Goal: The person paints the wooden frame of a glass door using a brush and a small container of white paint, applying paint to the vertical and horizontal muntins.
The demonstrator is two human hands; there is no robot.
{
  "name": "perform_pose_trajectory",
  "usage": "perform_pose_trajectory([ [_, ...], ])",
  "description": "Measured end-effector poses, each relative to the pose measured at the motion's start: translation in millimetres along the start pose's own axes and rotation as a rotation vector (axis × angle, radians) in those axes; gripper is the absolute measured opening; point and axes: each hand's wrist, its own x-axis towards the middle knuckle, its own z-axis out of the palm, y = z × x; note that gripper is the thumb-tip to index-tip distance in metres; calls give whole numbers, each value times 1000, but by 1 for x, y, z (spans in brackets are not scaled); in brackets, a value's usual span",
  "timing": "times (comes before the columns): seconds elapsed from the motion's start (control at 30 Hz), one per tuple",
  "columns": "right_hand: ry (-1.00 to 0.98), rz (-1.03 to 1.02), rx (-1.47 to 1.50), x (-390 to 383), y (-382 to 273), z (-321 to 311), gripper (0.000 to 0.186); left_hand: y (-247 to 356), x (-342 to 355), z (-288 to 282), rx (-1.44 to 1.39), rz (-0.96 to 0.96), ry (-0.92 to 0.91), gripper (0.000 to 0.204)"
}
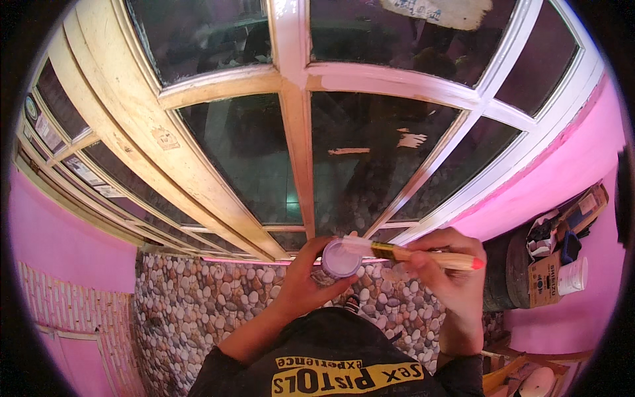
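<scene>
My left hand is wrapped round a small round cup of pale paint, which it holds in front of my chest. In my right hand is a paintbrush with a wooden handle and a red end. The brush points left, and its whitened bristles are over the rim of the cup; whether they touch the paint I cannot tell. Ahead stands a paned window frame, partly white and partly bare or yellowish wood. Its dark glass carries several pale smears.
Pink walls flank the frame. At the right stand a dark drum, a cardboard box and a white bucket. A yellowish door frame is on the left. The floor has a pebble pattern.
</scene>
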Motion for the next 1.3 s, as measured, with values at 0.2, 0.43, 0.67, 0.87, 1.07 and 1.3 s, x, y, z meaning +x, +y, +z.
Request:
perform_pose_trajectory([
  [0.2, -238, 49, -218, 12, 5, 16, 12, 0, -1, -1, -38, 2, 8, 70],
  [0.43, -302, 147, -211, 16, 4, 25, 12, 0, -2, -2, -44, -2, 0, 71],
  [0.67, -182, 92, -88, 11, 14, 16, 11, 1, -4, -7, 27, 7, -11, 77],
  [0.87, -37, 140, 175, 8, 30, 16, 13, 4, -2, -6, -39, 24, 27, 70],
  [1.07, 107, 184, 237, 6, 42, 21, 19, -2, -1, -8, 15, 44, 19, 77],
  [1.3, 177, 59, 134, -9, 35, 38, 16, -3, 1, -18, -32, 35, -14, 71],
])
